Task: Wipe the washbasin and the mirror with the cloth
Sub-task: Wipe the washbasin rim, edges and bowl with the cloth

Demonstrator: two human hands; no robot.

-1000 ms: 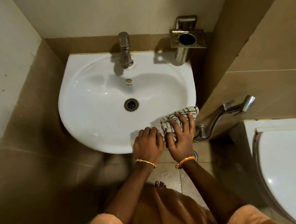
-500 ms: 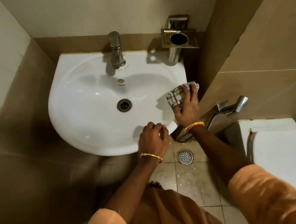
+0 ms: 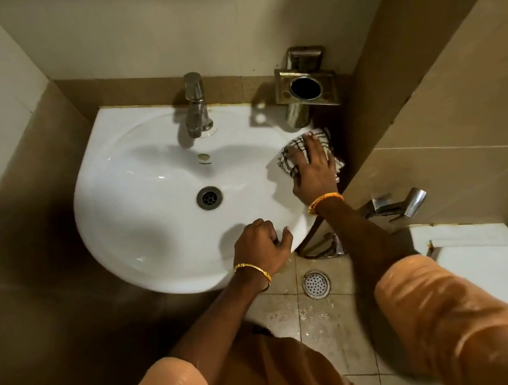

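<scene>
A white washbasin [image 3: 139, 230] is fixed to the back wall, with a steel tap [image 3: 196, 105] at its rear and a drain [image 3: 209, 197] in the bowl. My right hand [image 3: 314, 171] lies flat on a white cloth with dark checks [image 3: 287, 157], pressing it onto the basin's right rim, below the metal holder. My left hand [image 3: 263, 247] grips the basin's front rim with curled fingers. The mirror is out of view.
A steel tumbler holder [image 3: 306, 87] hangs on the wall at the basin's back right. A hand sprayer [image 3: 409, 202] sticks out from the right wall. A white toilet [image 3: 476, 257] stands at the right. A floor drain [image 3: 317, 284] sits in wet tiles below the basin.
My right hand has slid the cloth along the right rim, from the front edge up toward the holder. My left hand has stayed on the front rim.
</scene>
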